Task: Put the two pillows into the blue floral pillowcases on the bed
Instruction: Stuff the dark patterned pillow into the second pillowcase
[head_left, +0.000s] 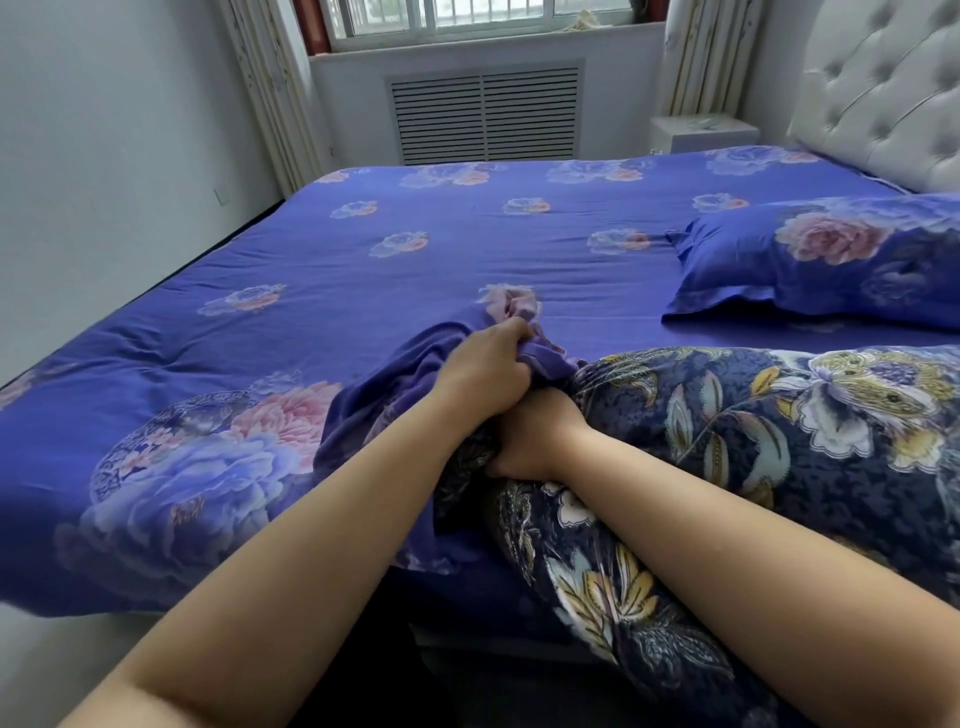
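Note:
A dark navy pillow (753, 457) with yellow and white flowers lies along the near right edge of the bed. A bunched blue floral pillowcase (395, 384) sits at its left end. My left hand (483, 369) grips the gathered pillowcase fabric. My right hand (535, 436), just below, grips the pillow's left corner at the pillowcase's mouth; its fingertips are hidden in the cloth. A second pillow (821, 265) inside a blue floral pillowcase lies at the right by the headboard.
The bed is covered by a blue floral sheet (363, 249). A white tufted headboard (883, 88) stands at the right, with a white nightstand (701, 132) beyond it. A radiator grille (483, 111) sits under the window. A white wall runs along the left.

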